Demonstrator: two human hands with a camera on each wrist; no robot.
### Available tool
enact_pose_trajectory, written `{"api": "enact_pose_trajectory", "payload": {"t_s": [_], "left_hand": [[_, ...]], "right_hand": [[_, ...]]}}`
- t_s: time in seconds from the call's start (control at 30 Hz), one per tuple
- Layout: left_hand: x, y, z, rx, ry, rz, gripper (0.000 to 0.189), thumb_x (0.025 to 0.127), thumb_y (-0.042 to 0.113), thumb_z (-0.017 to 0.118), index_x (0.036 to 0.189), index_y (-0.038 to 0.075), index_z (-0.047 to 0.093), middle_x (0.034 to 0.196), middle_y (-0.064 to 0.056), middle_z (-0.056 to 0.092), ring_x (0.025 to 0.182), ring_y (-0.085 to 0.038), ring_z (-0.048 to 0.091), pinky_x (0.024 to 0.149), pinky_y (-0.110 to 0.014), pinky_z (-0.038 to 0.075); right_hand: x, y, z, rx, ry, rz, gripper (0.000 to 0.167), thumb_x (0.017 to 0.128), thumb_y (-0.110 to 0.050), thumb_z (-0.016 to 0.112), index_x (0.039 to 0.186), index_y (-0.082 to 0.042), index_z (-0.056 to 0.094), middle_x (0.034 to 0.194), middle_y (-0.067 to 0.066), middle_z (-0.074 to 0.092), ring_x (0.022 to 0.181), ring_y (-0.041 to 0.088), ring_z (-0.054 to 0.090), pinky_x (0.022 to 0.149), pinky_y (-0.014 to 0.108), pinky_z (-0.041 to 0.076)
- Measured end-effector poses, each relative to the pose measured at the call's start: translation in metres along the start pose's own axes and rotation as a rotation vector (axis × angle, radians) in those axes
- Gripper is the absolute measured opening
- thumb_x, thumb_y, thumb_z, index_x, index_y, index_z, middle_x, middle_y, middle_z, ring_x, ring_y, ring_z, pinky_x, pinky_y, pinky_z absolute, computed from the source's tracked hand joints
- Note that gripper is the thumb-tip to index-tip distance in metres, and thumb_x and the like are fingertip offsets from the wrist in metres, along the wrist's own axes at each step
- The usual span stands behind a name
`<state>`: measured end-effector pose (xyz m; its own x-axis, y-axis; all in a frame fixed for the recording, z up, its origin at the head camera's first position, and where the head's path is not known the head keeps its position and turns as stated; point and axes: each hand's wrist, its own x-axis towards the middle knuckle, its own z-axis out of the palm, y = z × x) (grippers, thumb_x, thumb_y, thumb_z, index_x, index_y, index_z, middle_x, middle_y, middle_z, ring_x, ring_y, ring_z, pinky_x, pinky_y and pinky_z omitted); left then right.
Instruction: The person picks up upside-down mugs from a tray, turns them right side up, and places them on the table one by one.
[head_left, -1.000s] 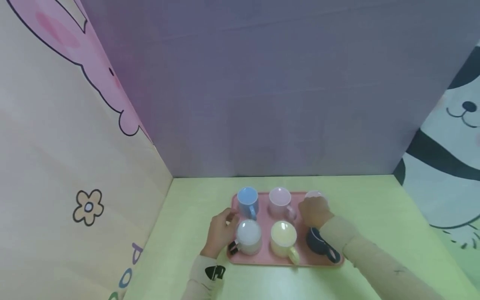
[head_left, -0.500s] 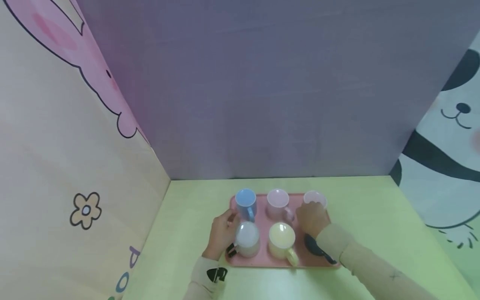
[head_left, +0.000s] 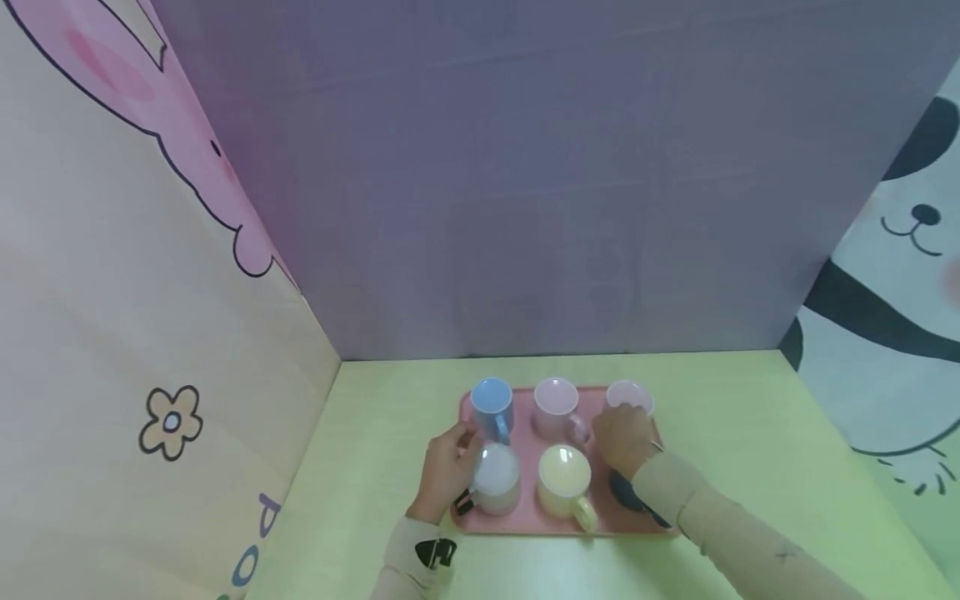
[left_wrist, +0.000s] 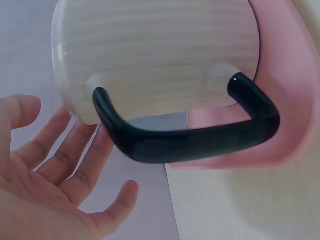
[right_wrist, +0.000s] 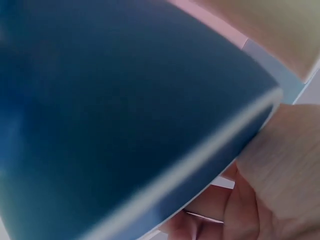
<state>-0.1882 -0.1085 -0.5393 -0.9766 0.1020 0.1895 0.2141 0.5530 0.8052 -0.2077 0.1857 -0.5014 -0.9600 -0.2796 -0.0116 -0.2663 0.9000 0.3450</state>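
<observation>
In the head view, a pink tray [head_left: 527, 458] bears several mugs. My right hand [head_left: 624, 437] is at the near side of the back-right pale pink mug [head_left: 632, 394], fingers curled against it and the grip partly hidden. The right wrist view shows its curled fingers [right_wrist: 215, 210] beyond the rim of the dark blue mug [right_wrist: 125, 110]. At the tray's left side is my left hand [head_left: 442, 471], between the blue mug [head_left: 492, 398] and the white mug [head_left: 497, 479]. Its loosely bent fingers [left_wrist: 65, 160] hold nothing, close to the white mug's black handle [left_wrist: 195, 145].
A second pale pink mug [head_left: 556, 400] stands in the back row's middle, with a pale yellow mug [head_left: 564, 473] in front of it. The light table [head_left: 390, 417] ends at a grey-purple back panel [head_left: 555, 208]. Cartoon-printed panels flank both sides.
My right hand has drawn slightly toward me, baring more of the back-right mug's rim and covering more of the dark blue mug. My left hand stays nearly where it was; the view shifts slightly.
</observation>
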Motion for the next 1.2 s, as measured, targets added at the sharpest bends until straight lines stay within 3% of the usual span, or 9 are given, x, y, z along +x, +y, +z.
{"api": "enact_pose_trajectory", "payload": {"t_s": [0.2, 0.4, 0.53, 0.73, 0.93, 1.07, 1.2], "left_hand": [[0.001, -0.002, -0.003, 0.004, 0.015, 0.007, 0.019, 0.101, 0.017, 0.061, 0.114, 0.007, 0.071, 0.100, -0.008, 0.077, 0.092, -0.020, 0.071, 0.078, -0.036, 0.059], [0.001, -0.003, -0.002, -0.011, 0.000, -0.010, 0.020, 0.102, 0.019, 0.061, 0.115, 0.007, 0.071, 0.103, -0.007, 0.077, 0.095, -0.020, 0.070, 0.081, -0.037, 0.059], [0.001, -0.002, -0.001, -0.008, 0.000, -0.013, 0.020, 0.102, 0.019, 0.061, 0.115, 0.007, 0.071, 0.103, -0.007, 0.077, 0.096, -0.020, 0.070, 0.082, -0.037, 0.059], [0.002, 0.001, -0.001, -0.018, 0.012, -0.001, 0.018, 0.101, 0.016, 0.063, 0.113, 0.006, 0.071, 0.102, -0.006, 0.077, 0.094, -0.019, 0.070, 0.081, -0.037, 0.058], [0.005, 0.004, -0.002, -0.026, 0.009, 0.022, 0.018, 0.101, 0.014, 0.061, 0.114, 0.005, 0.071, 0.104, -0.009, 0.077, 0.095, -0.021, 0.070, 0.082, -0.038, 0.059], [0.006, 0.008, -0.002, -0.015, 0.005, 0.026, 0.020, 0.102, 0.018, 0.060, 0.115, 0.007, 0.071, 0.106, -0.008, 0.077, 0.097, -0.021, 0.070, 0.083, -0.038, 0.059], [0.006, 0.012, -0.001, -0.018, 0.009, 0.025, 0.020, 0.102, 0.020, 0.061, 0.114, 0.009, 0.071, 0.103, -0.006, 0.077, 0.096, -0.020, 0.070, 0.082, -0.039, 0.058]], "right_hand": [[0.002, 0.002, 0.006, 0.011, 0.068, -0.011, 0.027, 0.088, -0.009, 0.068, 0.064, -0.006, 0.057, 0.057, 0.003, 0.053, 0.052, 0.017, 0.052, 0.048, 0.031, 0.051], [0.005, 0.013, 0.003, 0.045, -0.007, 0.034, 0.029, 0.089, -0.010, 0.067, 0.063, -0.009, 0.053, 0.058, 0.003, 0.050, 0.051, 0.018, 0.051, 0.049, 0.034, 0.052], [0.008, 0.024, 0.005, 0.151, -0.042, 0.072, 0.028, 0.090, -0.012, 0.065, 0.065, -0.011, 0.053, 0.059, 0.003, 0.051, 0.052, 0.019, 0.053, 0.047, 0.037, 0.054], [0.006, 0.046, 0.008, 0.353, -0.023, 0.162, 0.030, 0.091, -0.026, 0.069, 0.068, -0.009, 0.061, 0.065, 0.009, 0.062, 0.058, 0.025, 0.060, 0.049, 0.045, 0.055], [-0.002, 0.069, 0.016, 0.568, -0.048, 0.214, 0.021, 0.094, -0.029, 0.064, 0.084, -0.011, 0.070, 0.080, 0.013, 0.071, 0.067, 0.030, 0.064, 0.053, 0.045, 0.052], [-0.009, 0.078, 0.020, 0.686, 0.001, 0.258, 0.028, 0.099, -0.035, 0.062, 0.088, -0.011, 0.070, 0.081, 0.010, 0.071, 0.068, 0.027, 0.063, 0.055, 0.041, 0.048], [-0.021, 0.080, 0.021, 0.748, 0.099, 0.289, 0.035, 0.103, -0.036, 0.057, 0.088, -0.007, 0.069, 0.075, 0.010, 0.068, 0.066, 0.028, 0.061, 0.057, 0.045, 0.048]]}}
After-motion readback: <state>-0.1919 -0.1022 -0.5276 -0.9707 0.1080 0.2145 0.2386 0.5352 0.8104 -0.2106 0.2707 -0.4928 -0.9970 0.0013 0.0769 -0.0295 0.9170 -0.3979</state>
